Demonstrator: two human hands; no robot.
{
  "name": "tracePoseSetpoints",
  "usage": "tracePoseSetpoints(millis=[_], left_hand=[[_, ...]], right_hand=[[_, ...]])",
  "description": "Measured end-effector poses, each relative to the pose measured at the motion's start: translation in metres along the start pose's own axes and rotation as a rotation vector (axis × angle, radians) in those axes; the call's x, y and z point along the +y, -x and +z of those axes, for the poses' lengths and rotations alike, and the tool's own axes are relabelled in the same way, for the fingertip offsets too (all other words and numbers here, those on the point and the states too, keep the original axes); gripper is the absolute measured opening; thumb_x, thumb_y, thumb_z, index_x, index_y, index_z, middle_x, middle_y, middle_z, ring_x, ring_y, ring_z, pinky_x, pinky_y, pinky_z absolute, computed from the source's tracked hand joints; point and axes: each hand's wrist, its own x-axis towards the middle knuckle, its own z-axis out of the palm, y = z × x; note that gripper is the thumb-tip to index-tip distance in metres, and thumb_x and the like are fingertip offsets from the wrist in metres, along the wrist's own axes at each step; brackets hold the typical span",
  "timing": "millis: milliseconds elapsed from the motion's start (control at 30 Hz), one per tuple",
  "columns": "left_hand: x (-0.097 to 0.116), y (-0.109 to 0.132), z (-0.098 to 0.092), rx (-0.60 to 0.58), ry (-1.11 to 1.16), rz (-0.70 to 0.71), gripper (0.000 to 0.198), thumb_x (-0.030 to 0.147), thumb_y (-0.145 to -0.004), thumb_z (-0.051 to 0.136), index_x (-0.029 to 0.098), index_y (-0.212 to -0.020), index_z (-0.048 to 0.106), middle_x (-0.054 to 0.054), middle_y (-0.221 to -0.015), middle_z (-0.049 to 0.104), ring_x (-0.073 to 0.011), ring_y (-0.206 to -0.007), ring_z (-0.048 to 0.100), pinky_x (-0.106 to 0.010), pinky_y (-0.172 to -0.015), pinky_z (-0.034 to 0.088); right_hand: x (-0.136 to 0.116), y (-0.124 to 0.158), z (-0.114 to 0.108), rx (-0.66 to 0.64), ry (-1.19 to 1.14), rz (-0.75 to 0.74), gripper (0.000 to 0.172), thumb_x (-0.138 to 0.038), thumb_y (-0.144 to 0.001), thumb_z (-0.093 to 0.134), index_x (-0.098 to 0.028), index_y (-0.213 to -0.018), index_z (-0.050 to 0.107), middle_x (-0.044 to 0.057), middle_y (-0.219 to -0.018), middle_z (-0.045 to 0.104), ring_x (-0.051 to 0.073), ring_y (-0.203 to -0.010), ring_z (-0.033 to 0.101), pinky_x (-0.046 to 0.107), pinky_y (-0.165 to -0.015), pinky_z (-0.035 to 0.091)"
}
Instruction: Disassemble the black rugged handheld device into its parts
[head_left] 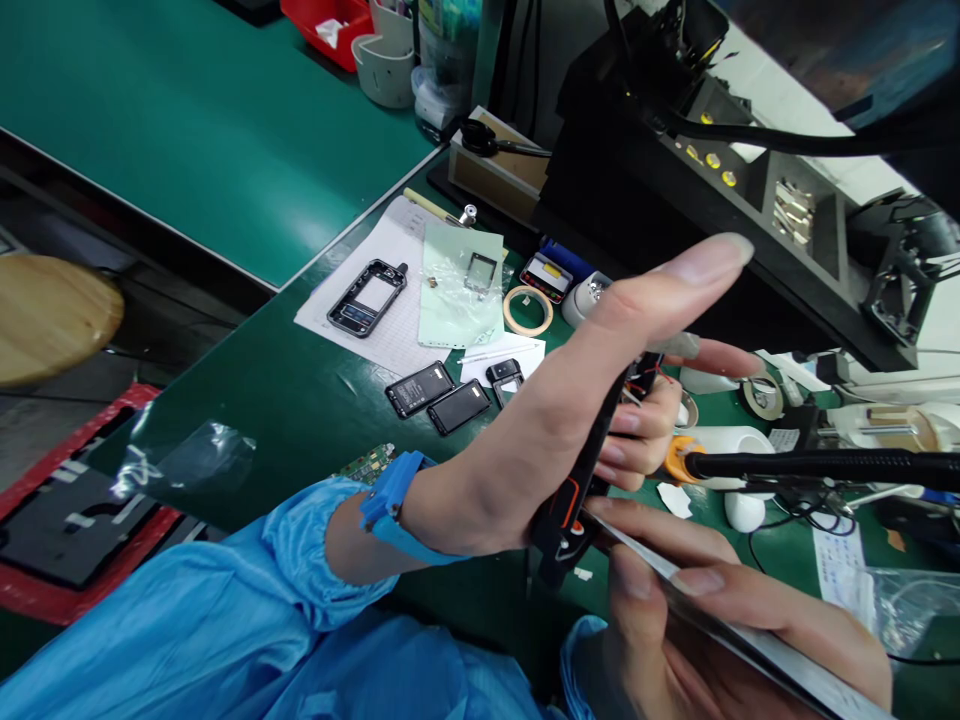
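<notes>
My left hand (pixel 577 400), a blue strap (pixel 405 510) round its wrist, grips a black handheld device housing (pixel 566 515) with orange trim. Its thumb points up and to the right, while the fingers curl behind the housing. Metal tweezers (pixel 720 625) are pinched in my right hand (pixel 697 600), their tips close against the housing's lower end. Whether the tips touch it I cannot tell. Thin red wires (pixel 651 368) show at the housing's upper end, and much of its inside is hidden by my left hand.
Left of my hands, a black phone-like frame (pixel 367 298) lies on paper beside a green sheet (pixel 450 310). Two black battery-like covers (pixel 459 407) and a roll of tape (pixel 528 311) lie nearby. A circuit board (pixel 367 463) is by my left sleeve. A black flexible arm (pixel 825 467) reaches in from the right.
</notes>
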Motion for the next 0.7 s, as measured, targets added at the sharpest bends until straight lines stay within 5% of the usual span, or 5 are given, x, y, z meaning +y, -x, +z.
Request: tracePoseSetpoints(millis=[167,500,700], left_hand=[[0.002,0.002,0.002,0.012,0.009,-0.013,0.066,0.064,-0.107,0.033,0.014,-0.1,0.075,0.006,-0.064,0.02,-0.0037,-0.053,0.023,-0.015,-0.052,0.021],[0.003,0.002,0.003,0.037,-0.011,0.018,0.054,0.059,-0.103,0.044,0.015,-0.095,0.073,0.006,-0.064,0.021,-0.0061,-0.054,0.021,-0.019,-0.052,0.018],[-0.001,0.005,0.001,0.016,0.0,0.026,0.047,0.059,-0.107,0.052,0.016,-0.096,0.07,0.005,-0.068,0.024,-0.0065,-0.058,0.023,-0.019,-0.054,0.021]], right_hand=[[-0.003,-0.007,0.003,0.012,0.028,-0.023,0.043,0.002,-0.094,0.084,-0.029,-0.119,0.068,0.006,-0.108,0.091,0.032,-0.082,0.091,0.036,-0.058,0.076],[-0.006,-0.027,-0.024,-0.267,0.179,-0.121,0.047,0.006,-0.083,0.082,-0.027,-0.112,0.065,0.006,-0.114,0.092,0.028,-0.079,0.091,0.028,-0.054,0.073],[-0.012,-0.023,-0.024,-0.245,0.169,-0.03,0.045,0.006,-0.085,0.079,-0.029,-0.108,0.065,0.005,-0.117,0.092,0.025,-0.069,0.088,0.031,-0.055,0.074]])
